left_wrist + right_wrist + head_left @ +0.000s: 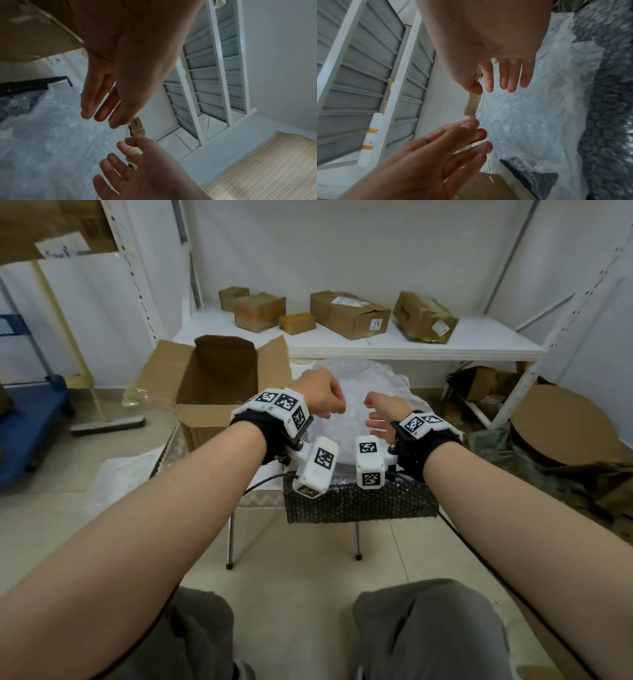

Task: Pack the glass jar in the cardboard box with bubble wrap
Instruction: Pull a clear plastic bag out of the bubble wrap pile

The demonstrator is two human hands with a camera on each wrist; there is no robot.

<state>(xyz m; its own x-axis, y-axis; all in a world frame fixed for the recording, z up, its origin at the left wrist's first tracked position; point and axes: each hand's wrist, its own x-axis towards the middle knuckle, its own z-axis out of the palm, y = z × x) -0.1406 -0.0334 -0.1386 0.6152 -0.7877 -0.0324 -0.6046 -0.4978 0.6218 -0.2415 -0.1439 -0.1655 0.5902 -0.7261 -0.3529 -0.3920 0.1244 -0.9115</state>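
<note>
A mound of clear bubble wrap [356, 388] lies on a small table, on top of a dark bubble-textured sheet [359, 501]. No glass jar shows in any view. The open cardboard box [219, 378] stands just left of the mound, flaps up, and its inside looks empty. My left hand [329, 405] hovers over the left of the wrap, holding nothing. In the left wrist view my left hand [102, 112] has its fingers loosely straight above the wrap [42, 135]. My right hand [375, 417] faces it, a short gap apart, fingers relaxed. Nothing is in my right hand [506, 83] in its wrist view either.
A white shelf [411, 347] behind the table carries several closed cardboard boxes. A round cardboard piece [561, 426] and clutter lie on the floor at the right. On the left are a blue trolley [27, 419] and a floor squeegee [106, 426].
</note>
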